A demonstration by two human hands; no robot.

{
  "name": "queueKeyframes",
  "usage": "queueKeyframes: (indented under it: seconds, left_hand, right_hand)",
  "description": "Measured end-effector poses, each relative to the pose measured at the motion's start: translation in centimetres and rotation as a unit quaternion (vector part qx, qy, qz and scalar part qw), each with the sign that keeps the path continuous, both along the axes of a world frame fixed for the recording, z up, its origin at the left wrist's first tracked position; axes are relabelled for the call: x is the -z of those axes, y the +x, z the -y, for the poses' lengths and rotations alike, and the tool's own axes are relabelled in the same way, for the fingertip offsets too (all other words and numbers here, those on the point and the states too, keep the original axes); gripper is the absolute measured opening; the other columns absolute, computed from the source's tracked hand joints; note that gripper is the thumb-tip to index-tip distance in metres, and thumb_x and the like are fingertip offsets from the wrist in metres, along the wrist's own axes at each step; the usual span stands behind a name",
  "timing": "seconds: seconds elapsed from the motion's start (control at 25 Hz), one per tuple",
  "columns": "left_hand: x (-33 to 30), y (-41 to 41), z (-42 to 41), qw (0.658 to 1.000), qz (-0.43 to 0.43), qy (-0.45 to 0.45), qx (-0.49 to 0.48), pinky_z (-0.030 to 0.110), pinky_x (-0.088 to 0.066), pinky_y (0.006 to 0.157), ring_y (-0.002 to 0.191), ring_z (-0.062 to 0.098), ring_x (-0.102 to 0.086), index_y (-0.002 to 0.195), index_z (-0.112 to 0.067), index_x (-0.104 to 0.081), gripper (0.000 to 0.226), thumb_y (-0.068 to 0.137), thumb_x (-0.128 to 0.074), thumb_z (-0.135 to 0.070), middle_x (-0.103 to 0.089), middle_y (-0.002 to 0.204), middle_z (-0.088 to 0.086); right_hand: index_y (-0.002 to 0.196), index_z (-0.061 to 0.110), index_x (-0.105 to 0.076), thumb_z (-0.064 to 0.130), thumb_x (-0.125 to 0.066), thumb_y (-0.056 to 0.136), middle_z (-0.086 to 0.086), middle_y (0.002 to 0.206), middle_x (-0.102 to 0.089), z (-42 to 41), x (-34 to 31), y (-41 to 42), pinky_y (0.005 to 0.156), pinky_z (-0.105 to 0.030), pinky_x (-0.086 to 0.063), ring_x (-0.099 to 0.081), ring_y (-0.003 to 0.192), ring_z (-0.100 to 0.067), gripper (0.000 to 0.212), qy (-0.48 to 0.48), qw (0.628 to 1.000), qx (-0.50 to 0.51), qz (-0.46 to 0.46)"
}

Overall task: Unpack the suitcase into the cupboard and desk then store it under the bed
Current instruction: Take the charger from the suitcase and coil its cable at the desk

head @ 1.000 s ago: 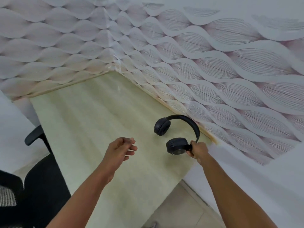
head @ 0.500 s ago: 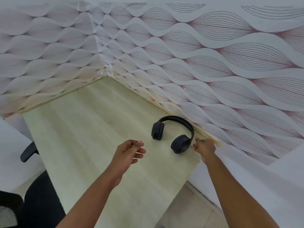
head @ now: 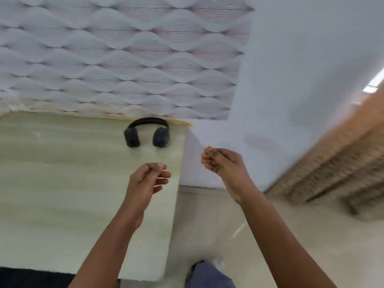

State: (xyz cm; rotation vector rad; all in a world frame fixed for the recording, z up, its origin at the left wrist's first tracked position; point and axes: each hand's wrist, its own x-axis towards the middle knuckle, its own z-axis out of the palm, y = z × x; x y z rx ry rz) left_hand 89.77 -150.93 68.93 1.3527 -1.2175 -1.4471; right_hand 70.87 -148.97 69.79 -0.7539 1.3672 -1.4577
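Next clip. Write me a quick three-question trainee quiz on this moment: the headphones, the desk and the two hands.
1. True or false: the right hand is gripping the headphones.
2. Where do the headphones lie on the desk? A. at the near edge, B. at the far right corner against the patterned wall, C. in the desk's middle.
3. Fill in: the left hand hovers over the ____, holding nothing.

Key: 1. false, both hands are empty and clear of them. 2. B. 3. desk.
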Motion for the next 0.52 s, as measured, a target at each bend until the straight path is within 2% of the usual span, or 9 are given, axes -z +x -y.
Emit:
queueKeyframes:
  seconds: [0.12, 0.2, 0.32, 0.4, 0.52]
  left_hand:
    - [-0.7, -4.3, -4.7, 0.996, -0.027, 0.0, 0.089, 0.031, -0.047, 0.077, 0.08, 0.02, -0.063, 0.098, -0.012, -0.064, 0.017, 0.093, -0.053, -0.023, -0.07, 0.087, 0.007]
    - [-1.5, -8.7, -8.4, 0.985, -0.03, -0.002, 0.17, 0.03, -0.047, 0.075, 0.079, 0.02, -0.062, 0.099, -0.011, -0.064, 0.016, 0.093, -0.053, -0.022, -0.069, 0.085, 0.006]
    - [-2.2, -15.9, -15.1, 0.956, -0.027, -0.02, 0.293, 0.031, -0.047, 0.077, 0.08, 0.018, -0.063, 0.097, -0.011, -0.065, 0.017, 0.094, -0.052, -0.022, -0.07, 0.087, 0.007]
    - [-2.3, -20.7, -20.2, 0.93, -0.022, -0.031, 0.365, 0.032, -0.047, 0.079, 0.08, 0.017, -0.063, 0.098, -0.009, -0.064, 0.019, 0.094, -0.052, -0.023, -0.07, 0.088, 0.007]
    - [-1.1, -29.2, -32.0, 0.873, -0.001, -0.004, 0.487, 0.031, -0.046, 0.078, 0.08, 0.016, -0.062, 0.095, -0.011, -0.063, 0.016, 0.093, -0.053, -0.025, -0.069, 0.084, 0.003]
  right_hand:
    - [0.103, -0.003, -0.066, 0.011, -0.056, 0.093, -0.015, 0.088, -0.066, -9.3, -0.6, -3.9, 0.076, -0.022, -0.054, -0.063, 0.085, -0.021, 0.019, -0.02, 0.995, 0.098, 0.009]
    - [0.098, 0.002, -0.066, 0.01, -0.052, 0.095, -0.013, 0.086, -0.066, -16.2, -1.1, -7.2, 0.074, -0.021, -0.053, -0.062, 0.084, -0.02, 0.016, -0.038, 0.983, 0.18, 0.005]
    - [0.09, 0.007, -0.066, 0.01, -0.05, 0.095, -0.011, 0.083, -0.064, -27.7, -1.7, -11.9, 0.071, -0.021, -0.051, -0.06, 0.079, -0.017, 0.017, -0.055, 0.952, 0.3, 0.005]
    - [0.093, 0.006, -0.067, 0.014, -0.052, 0.094, -0.01, 0.086, -0.067, -35.8, -1.6, -14.5, 0.071, -0.022, -0.052, -0.062, 0.079, -0.017, 0.017, -0.039, 0.923, 0.383, -0.008]
    - [0.098, 0.006, -0.069, 0.017, -0.052, 0.094, -0.008, 0.091, -0.07, -51.2, -0.2, -17.8, 0.072, -0.024, -0.052, -0.064, 0.081, -0.016, 0.02, 0.0, 0.865, 0.502, -0.014]
